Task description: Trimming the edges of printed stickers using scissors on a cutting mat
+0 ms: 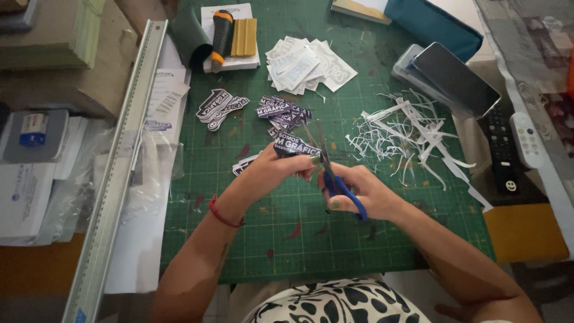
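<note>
At frame centre, my left hand point(276, 169) pinches 1 dark sticker point(291, 145); my right hand's point(359, 190) fingers grip blue-handled scissors point(335, 173), closed through the loops, above the green cutting mat point(359, 233).

I can't see all of the sticker point(291, 144); my left hand point(276, 169) covers its bottom. My right hand point(359, 190) hides most of the blue scissors point(335, 173) handle.
</note>
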